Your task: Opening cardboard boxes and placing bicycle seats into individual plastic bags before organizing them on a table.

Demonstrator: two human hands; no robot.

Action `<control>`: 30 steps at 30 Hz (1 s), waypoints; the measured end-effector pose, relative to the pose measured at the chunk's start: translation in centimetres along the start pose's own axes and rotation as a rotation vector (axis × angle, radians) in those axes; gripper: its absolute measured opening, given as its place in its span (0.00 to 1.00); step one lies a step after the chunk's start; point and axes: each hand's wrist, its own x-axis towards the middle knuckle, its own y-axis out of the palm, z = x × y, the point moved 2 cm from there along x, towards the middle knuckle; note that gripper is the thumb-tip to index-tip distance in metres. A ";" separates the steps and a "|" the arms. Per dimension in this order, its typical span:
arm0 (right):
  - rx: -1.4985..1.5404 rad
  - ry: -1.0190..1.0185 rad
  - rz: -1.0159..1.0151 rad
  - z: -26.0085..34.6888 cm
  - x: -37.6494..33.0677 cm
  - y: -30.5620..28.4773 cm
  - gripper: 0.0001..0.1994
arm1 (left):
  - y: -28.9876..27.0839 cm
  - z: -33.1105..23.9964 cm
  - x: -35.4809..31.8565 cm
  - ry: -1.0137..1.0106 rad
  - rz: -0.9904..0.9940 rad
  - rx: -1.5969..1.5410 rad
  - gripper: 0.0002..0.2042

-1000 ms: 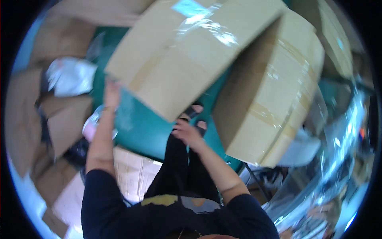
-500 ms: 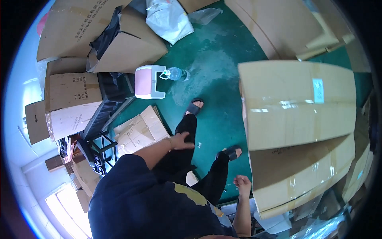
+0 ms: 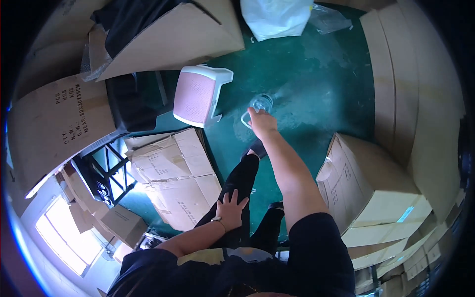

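My right hand [image 3: 262,123] reaches out over the floor, its fingers closed around the top of a clear plastic bottle [image 3: 262,102]. The hand hides the bottle's cap and neck. A white loop handle [image 3: 244,119] sticks out beside the fingers. My left hand [image 3: 229,213] lies with spread fingers on my left leg, in black trousers, and holds nothing. Left of the bottle stands a pink and white plastic stool [image 3: 196,96].
Flattened cardboard [image 3: 170,173] lies left of my legs. A large carton [image 3: 366,183] stands on the right. Farther off are a white bag [image 3: 277,17] and an open carton [image 3: 183,44]. A black metal frame [image 3: 111,166] stands at the left on the green floor [image 3: 316,89].
My body has leaned forward and down. My right hand has moved from beside the right carton out to the bottle and closed on its top. My left hand stays on the leg, fingers now spread.
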 end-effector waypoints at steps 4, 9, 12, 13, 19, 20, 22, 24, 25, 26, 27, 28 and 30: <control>-0.129 -0.089 0.010 -1.5 2.1 0.9 0.18 | -1.6 1.3 0.2 0.007 0.020 -0.189 0.40; -0.179 -0.161 0.011 -3.4 -0.9 -0.4 0.16 | 0.1 1.9 0.5 0.035 -0.030 -0.236 0.40; -0.182 -0.205 -0.038 -2.5 -4.3 -2.1 0.17 | 2.0 1.9 1.1 0.003 -0.059 -0.122 0.41; -0.175 -0.215 -0.073 -2.2 -5.9 -2.9 0.16 | 1.6 1.8 0.9 0.014 -0.078 -0.125 0.41; -0.156 -0.168 -0.282 2.6 -21.6 -11.0 0.17 | -0.7 0.6 0.4 -0.016 -0.098 -0.387 0.53; -0.132 -0.162 -0.300 4.3 -24.4 -12.7 0.17 | -0.7 0.9 0.3 0.091 -0.337 -0.508 0.55; -0.089 -0.100 -0.357 7.4 -30.4 -16.2 0.17 | -3.9 -0.5 -2.2 0.336 -0.657 -0.618 0.59; -0.051 -0.024 -0.431 10.3 -35.8 -19.0 0.16 | -7.3 -4.0 -5.5 0.542 -0.735 -0.507 0.59; -0.032 0.017 -0.467 11.4 -38.3 -20.2 0.16 | -8.3 -6.0 -6.7 0.676 -0.741 -0.511 0.58; 0.017 0.076 -0.532 12.0 -40.9 -21.5 0.16 | -9.0 -8.0 -7.9 0.808 -0.735 -0.515 0.56; 0.070 0.127 -0.602 12.5 -43.5 -22.6 0.17 | -9.5 -10.0 -9.1 0.935 -0.718 -0.518 0.54; 0.075 0.154 -0.683 13.1 -45.7 -23.1 0.18 | -10.0 -11.3 -10.2 1.052 -0.690 -0.516 0.52; 0.012 0.262 -0.782 14.7 -50.3 -24.8 0.18 | -10.4 -13.5 -13.1 1.248 -0.611 -0.528 0.49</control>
